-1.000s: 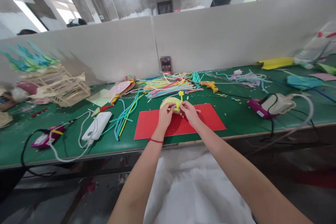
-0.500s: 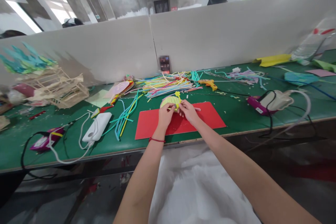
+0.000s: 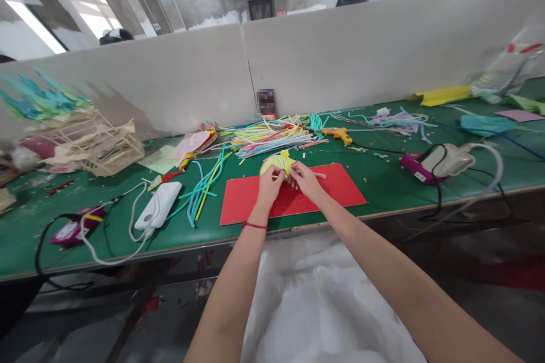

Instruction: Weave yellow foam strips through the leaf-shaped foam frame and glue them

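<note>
Between my hands is a rounded yellow craft piece (image 3: 272,163) with ridged strips across it and a pinkish edge. My left hand (image 3: 269,184) is closed on its near side. A small bright yellow piece (image 3: 285,160) stands up at its right, with my right hand (image 3: 304,179) pinching there, fingertips close to those of the left. The fingers partly hide what they grip. Both hands are above a red board (image 3: 242,198) lying on the green table. A pale pink strip (image 3: 319,176) pokes out just beyond my right hand.
Behind the board lies a heap of coloured foam strips (image 3: 272,139), with a yellow-orange glue gun (image 3: 339,135) beside it. Loose teal and yellow strips (image 3: 204,187), a white power strip (image 3: 157,206) and cables are on the left. Another power strip (image 3: 451,160) sits at right. A grey partition (image 3: 191,79) stands behind.
The bright yellow piece has tipped slightly left and lower between my fingers. Both hands stay in nearly the same place, and the view shifts a little.
</note>
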Available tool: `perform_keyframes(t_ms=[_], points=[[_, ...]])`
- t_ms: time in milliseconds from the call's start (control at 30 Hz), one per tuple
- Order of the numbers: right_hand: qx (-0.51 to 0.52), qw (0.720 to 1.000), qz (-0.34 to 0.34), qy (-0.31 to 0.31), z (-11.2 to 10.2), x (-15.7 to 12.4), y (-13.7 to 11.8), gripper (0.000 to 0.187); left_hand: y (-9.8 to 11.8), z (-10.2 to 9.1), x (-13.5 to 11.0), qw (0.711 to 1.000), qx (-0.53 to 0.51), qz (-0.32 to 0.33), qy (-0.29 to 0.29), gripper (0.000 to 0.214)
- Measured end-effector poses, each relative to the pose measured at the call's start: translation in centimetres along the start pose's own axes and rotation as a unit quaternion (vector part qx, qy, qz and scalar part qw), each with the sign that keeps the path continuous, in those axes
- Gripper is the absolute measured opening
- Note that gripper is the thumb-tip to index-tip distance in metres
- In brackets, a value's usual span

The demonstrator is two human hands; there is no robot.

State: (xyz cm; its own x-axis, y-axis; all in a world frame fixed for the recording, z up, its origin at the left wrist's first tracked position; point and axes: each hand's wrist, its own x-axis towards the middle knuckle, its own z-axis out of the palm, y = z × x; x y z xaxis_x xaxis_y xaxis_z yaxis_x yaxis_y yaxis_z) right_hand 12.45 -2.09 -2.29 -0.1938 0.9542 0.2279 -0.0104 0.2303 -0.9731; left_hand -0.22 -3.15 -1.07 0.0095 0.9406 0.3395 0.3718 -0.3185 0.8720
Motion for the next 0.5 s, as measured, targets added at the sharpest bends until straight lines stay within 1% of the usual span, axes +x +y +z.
perform_keyframes(t_ms=[333, 500], points=[[-0.023, 1.0, 0.001, -0.001, 0.16, -0.19, -0.12, 0.035, 0.09, 0.03, -0.08, 0.999, 0.031, -0.004, 0.008, 0.014], [-0.015, 1.0, 0.009, 0.0, 0.13, -0.2, -0.2, 0.036, -0.06, 0.01, 0.0, 1.0, 0.027, -0.004, -0.001, 0.016]])
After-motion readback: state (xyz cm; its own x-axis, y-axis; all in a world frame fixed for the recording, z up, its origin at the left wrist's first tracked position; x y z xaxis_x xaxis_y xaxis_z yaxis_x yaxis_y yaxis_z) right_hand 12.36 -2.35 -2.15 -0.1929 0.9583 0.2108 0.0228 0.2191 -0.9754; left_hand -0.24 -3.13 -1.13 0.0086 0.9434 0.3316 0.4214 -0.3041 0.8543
